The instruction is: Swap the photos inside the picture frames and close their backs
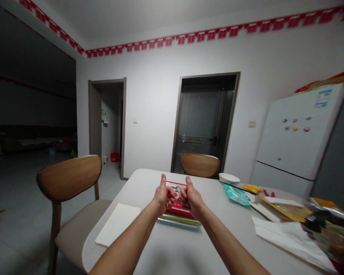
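Observation:
Both forearms reach out over the white table (149, 252). My left hand (163, 196) is closed into a fist with its thumb pointing up, and no object shows in it. To its right, my right hand (190, 196) makes the same thumb-up fist, also with nothing visible inside. Between and behind the fists lies a red flat item with a cartoon picture (176, 194), partly hidden by them. A green-edged item (180, 219) and a clear or bluish edge show below it. I cannot tell whether either hand touches this stack.
A white sheet or pad (119, 225) lies on the left. On the right are a white bowl (229, 178), a teal packet (236, 194), white paper (292, 236) and blurred clutter. Wooden chairs stand at the left (71, 177) and far side (200, 165). A fridge (292, 141) is behind.

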`<action>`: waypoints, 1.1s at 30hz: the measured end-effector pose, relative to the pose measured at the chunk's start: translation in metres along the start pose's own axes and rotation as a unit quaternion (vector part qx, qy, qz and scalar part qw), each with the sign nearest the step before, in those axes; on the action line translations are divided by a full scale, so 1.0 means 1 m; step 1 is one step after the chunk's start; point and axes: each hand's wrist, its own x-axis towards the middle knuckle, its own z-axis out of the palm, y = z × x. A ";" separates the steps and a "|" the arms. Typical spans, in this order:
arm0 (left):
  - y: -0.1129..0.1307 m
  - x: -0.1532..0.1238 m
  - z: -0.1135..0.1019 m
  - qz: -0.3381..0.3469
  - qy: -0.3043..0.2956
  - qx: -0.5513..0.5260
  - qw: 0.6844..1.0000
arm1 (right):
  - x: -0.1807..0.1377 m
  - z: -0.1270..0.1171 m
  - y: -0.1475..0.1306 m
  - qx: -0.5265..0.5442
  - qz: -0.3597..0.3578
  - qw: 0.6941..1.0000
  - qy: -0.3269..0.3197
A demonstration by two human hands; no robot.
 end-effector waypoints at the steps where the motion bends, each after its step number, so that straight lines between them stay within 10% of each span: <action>1: -0.001 0.001 -0.001 -0.006 0.001 0.005 1.000 | 0.004 0.001 0.004 -0.042 -0.011 0.999 0.010; 10: -0.075 0.011 -0.027 -0.057 0.070 0.044 0.995 | 0.012 0.006 0.072 -0.313 -0.096 0.944 0.030; 16: -0.103 0.004 -0.026 0.036 0.114 0.027 0.993 | -0.017 0.009 0.074 -0.369 -0.150 0.917 0.000; 23: -0.080 -0.052 0.006 0.220 0.138 0.100 0.960 | -0.073 -0.006 0.036 -0.017 -0.079 0.997 -0.002; 28: -0.077 -0.105 0.012 0.445 0.015 0.440 0.779 | -0.111 -0.018 0.021 0.360 0.069 0.930 -0.021; 33: -0.121 -0.120 0.012 0.543 0.002 0.582 0.605 | -0.133 -0.019 0.048 0.423 0.162 0.890 -0.044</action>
